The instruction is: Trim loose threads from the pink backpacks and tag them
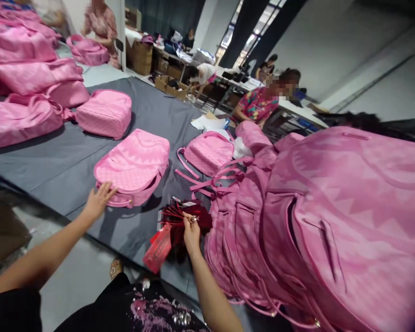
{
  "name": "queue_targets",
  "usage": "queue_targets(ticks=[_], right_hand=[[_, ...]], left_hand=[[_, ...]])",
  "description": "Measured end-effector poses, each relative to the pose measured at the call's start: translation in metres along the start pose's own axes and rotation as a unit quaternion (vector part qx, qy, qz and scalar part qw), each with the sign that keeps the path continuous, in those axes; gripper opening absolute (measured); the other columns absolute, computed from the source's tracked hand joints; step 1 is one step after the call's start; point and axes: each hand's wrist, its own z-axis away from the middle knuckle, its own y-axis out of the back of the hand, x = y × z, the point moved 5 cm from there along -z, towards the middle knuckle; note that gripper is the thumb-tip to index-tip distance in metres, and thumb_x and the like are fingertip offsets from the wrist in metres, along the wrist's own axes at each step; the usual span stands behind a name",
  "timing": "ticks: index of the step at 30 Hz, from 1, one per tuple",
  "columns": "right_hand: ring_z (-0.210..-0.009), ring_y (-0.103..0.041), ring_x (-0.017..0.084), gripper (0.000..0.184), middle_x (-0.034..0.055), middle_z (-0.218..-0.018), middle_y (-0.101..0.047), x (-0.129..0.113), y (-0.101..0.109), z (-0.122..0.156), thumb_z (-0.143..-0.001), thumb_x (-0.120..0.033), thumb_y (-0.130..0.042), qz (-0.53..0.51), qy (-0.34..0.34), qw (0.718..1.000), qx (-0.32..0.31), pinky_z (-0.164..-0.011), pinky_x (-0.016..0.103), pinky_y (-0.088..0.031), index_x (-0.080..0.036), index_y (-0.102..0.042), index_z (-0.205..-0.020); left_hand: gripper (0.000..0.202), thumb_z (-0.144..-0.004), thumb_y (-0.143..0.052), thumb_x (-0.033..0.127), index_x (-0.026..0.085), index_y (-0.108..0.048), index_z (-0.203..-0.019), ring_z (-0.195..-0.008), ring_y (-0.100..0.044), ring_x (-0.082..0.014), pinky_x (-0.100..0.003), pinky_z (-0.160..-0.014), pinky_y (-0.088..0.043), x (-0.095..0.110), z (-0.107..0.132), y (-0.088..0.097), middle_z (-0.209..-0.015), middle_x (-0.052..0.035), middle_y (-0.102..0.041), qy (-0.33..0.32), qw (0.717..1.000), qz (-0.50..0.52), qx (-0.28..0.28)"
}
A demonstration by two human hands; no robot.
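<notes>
A pink backpack with a zigzag pattern lies on the grey-covered table in front of me. My left hand rests on its near left corner, fingers stretched out over the edge. To the right of that backpack is a bunch of dark red hang tags with thin red strings. My right hand is at this bunch, its fingers closed on the tags; the exact grip is partly hidden. A brighter red packet lies beside the tags at the table's near edge.
Large pink backpacks stand in a row at the right. A smaller pink backpack and another sit farther back on the grey cloth. More pink bags are heaped at left. Several people work beyond the table.
</notes>
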Motion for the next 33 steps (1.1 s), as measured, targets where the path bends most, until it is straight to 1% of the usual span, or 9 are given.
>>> queue_targets(ticks=[3, 6, 9, 12, 16, 20, 25, 29, 33], right_hand=[[-0.096, -0.066, 0.024, 0.038, 0.0113, -0.095, -0.073, 0.026, -0.029, -0.003, -0.070, -0.047, -0.064, -0.008, -0.037, 0.998, -0.049, -0.099, 0.041, -0.045, -0.014, -0.071, -0.088], [-0.104, -0.065, 0.023, 0.035, 0.0101, -0.106, -0.073, 0.035, -0.045, 0.000, -0.071, -0.042, -0.065, -0.032, -0.049, 0.994, -0.088, -0.103, 0.040, -0.043, -0.016, -0.072, -0.094], [-0.107, -0.064, 0.025, 0.034, 0.0107, -0.109, -0.073, 0.034, -0.053, 0.001, -0.071, -0.041, -0.066, -0.035, -0.048, 0.991, -0.122, -0.104, 0.042, -0.043, -0.017, -0.072, -0.095], [-0.103, -0.065, 0.024, 0.034, 0.0105, -0.107, -0.073, 0.031, -0.055, 0.000, -0.072, -0.040, -0.066, -0.023, -0.033, 0.990, -0.136, -0.102, 0.042, -0.045, -0.017, -0.071, -0.096], [-0.102, -0.065, 0.023, 0.027, 0.0089, -0.105, -0.073, 0.029, -0.055, -0.004, -0.077, -0.036, -0.064, 0.005, 0.000, 0.995, -0.099, -0.101, 0.040, -0.046, -0.018, -0.071, -0.096], [-0.100, -0.066, 0.023, 0.023, 0.0074, -0.104, -0.073, 0.030, -0.057, -0.004, -0.080, -0.034, -0.062, 0.001, -0.003, 1.000, -0.021, -0.099, 0.038, -0.048, -0.020, -0.072, -0.096], [-0.105, -0.065, 0.021, 0.019, 0.0064, -0.107, -0.072, 0.035, -0.066, -0.003, -0.081, -0.030, -0.063, 0.012, -0.008, 1.000, 0.016, -0.101, 0.036, -0.047, -0.021, -0.072, -0.094], [-0.106, -0.065, 0.021, 0.018, 0.0059, -0.109, -0.072, 0.037, -0.071, 0.004, -0.080, -0.030, -0.063, 0.011, -0.041, 0.998, 0.054, -0.103, 0.037, -0.046, -0.021, -0.072, -0.094], [-0.099, -0.066, 0.021, 0.019, 0.0044, -0.101, -0.074, 0.039, -0.067, 0.003, -0.081, -0.033, -0.062, -0.002, -0.068, 0.994, 0.083, -0.097, 0.035, -0.048, -0.020, -0.071, -0.092]], left_hand=[[0.058, -0.089, -0.039, 0.010, 0.009, -0.040, -0.147, -0.142, -0.030, -0.0415, -0.067, -0.104, -0.033, 0.011, 0.002, 0.033, -0.155, -0.0275, -0.029, 0.036, 0.999, 0.017, 0.014], [0.044, -0.094, -0.045, 0.022, 0.013, -0.054, -0.136, -0.129, -0.048, -0.0320, -0.051, -0.104, -0.041, 0.082, 0.004, 0.058, -0.141, -0.0199, -0.051, -0.020, 0.990, 0.126, 0.059], [0.031, -0.096, -0.045, 0.019, 0.017, -0.065, -0.120, -0.112, -0.057, -0.0201, -0.035, -0.100, -0.045, 0.164, -0.009, 0.050, -0.121, -0.0106, -0.066, -0.124, 0.965, 0.230, 0.018], [0.031, -0.096, -0.042, 0.015, 0.016, -0.069, -0.110, -0.105, -0.061, -0.0166, -0.029, -0.092, -0.046, 0.209, -0.028, 0.024, -0.111, -0.0079, -0.070, -0.174, 0.958, 0.221, -0.054], [0.032, -0.095, -0.037, 0.013, 0.017, -0.069, -0.099, -0.096, -0.062, -0.0155, -0.029, -0.086, -0.045, 0.214, -0.045, 0.004, -0.099, -0.0074, -0.070, -0.201, 0.961, 0.178, -0.072], [0.026, -0.094, -0.042, 0.014, 0.016, -0.066, -0.103, -0.094, -0.063, -0.0189, -0.033, -0.086, -0.045, 0.206, -0.056, -0.011, -0.100, -0.0093, -0.068, -0.265, 0.947, 0.154, -0.098], [0.025, -0.096, -0.043, 0.021, 0.019, -0.068, -0.101, -0.087, -0.065, -0.0174, -0.027, -0.077, -0.047, 0.189, -0.076, -0.031, -0.095, -0.0063, -0.069, -0.303, 0.935, 0.133, -0.127], [0.031, -0.100, -0.039, 0.032, 0.020, -0.068, -0.101, -0.092, -0.064, -0.0180, -0.026, -0.077, -0.046, 0.186, -0.080, -0.021, -0.097, -0.0060, -0.068, -0.349, 0.924, 0.097, -0.126], [0.030, -0.097, -0.039, 0.025, 0.019, -0.068, -0.103, -0.084, -0.066, -0.0203, -0.028, -0.070, -0.045, 0.183, -0.075, -0.010, -0.094, -0.0083, -0.068, -0.383, 0.901, 0.037, -0.203]])
